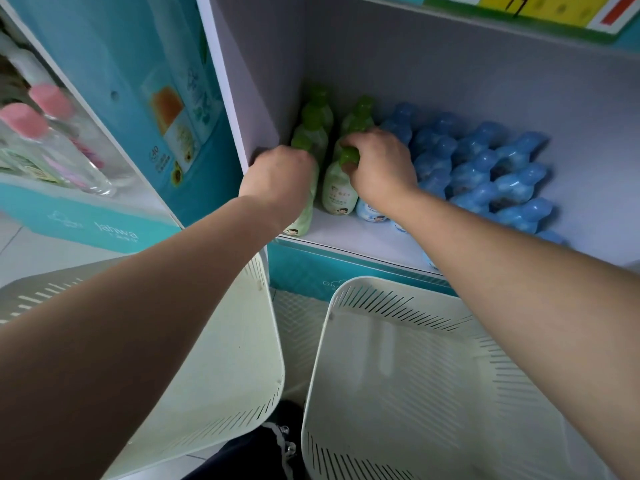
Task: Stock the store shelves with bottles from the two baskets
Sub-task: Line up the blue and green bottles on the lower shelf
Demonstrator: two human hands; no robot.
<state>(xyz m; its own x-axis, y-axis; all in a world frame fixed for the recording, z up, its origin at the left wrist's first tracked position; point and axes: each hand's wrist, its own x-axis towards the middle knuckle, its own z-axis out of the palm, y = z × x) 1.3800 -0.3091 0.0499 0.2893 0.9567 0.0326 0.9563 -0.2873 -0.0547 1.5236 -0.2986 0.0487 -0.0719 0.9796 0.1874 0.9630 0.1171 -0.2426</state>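
Left hand (pixel 277 174) fingers curled over front green bottle (pixel 306 206); right hand (pixel 379 162) fingers clasping neighbouring bottle cap (pixel 348 156)

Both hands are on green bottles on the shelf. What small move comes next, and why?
Likely release both and pull back. Left hand and right hand each grip a green bottle resting on the shelf, and neither left basket nor right basket shows bottles.

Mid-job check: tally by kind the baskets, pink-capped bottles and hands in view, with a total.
Baskets: 2, left basket, right basket
Pink-capped bottles: 2
Hands: 2, left hand and right hand, each gripping a green bottle
Total: 6
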